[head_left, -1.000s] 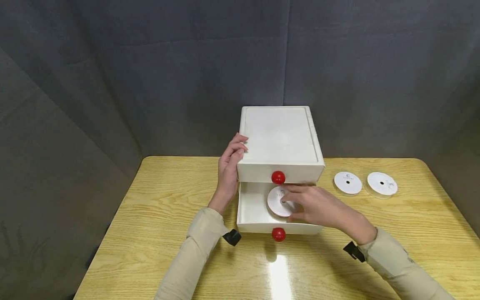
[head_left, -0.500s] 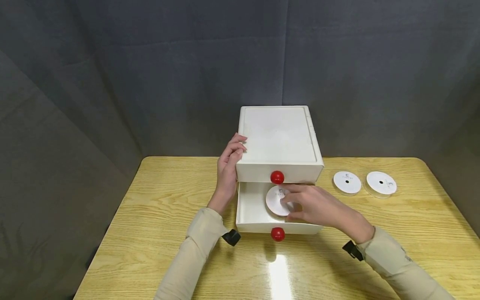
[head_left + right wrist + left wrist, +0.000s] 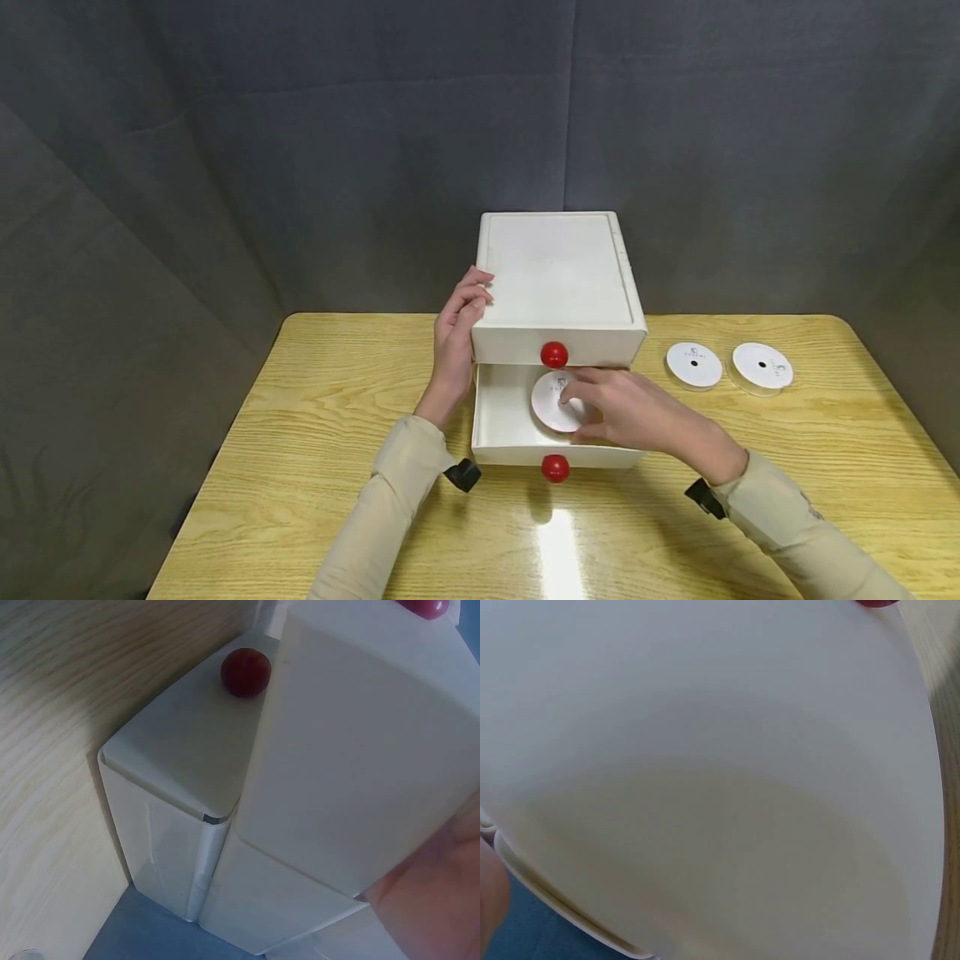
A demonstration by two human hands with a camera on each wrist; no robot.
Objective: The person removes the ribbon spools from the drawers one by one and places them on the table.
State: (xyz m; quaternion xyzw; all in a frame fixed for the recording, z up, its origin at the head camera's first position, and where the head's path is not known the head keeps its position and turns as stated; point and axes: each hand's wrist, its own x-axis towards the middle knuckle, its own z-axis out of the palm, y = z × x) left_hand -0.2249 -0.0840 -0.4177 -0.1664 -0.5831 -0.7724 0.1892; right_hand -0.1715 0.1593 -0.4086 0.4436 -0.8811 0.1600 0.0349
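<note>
A white drawer unit [image 3: 558,271] with red knobs stands on the wooden table. Its top drawer is closed, and the drawer [image 3: 506,408] below is pulled out. Inside that drawer, towards the right, lies a white ribbon spool [image 3: 550,406], flat with its label up. My right hand [image 3: 637,412] grips the spool, an index finger near its centre hole and the thumb at its near right edge. My left hand [image 3: 456,333] rests against the unit's left side, fingertips over the top edge. In the right wrist view, my hand [image 3: 439,889] partly hides the drawer's side.
Two more white ribbon spools, one nearer [image 3: 694,367] and one farther right [image 3: 762,367], lie flat on the table [image 3: 315,433]. A closed drawer with a red knob [image 3: 246,673] sits under the pulled-out one. Dark curtains [image 3: 375,150] hang behind and at both sides.
</note>
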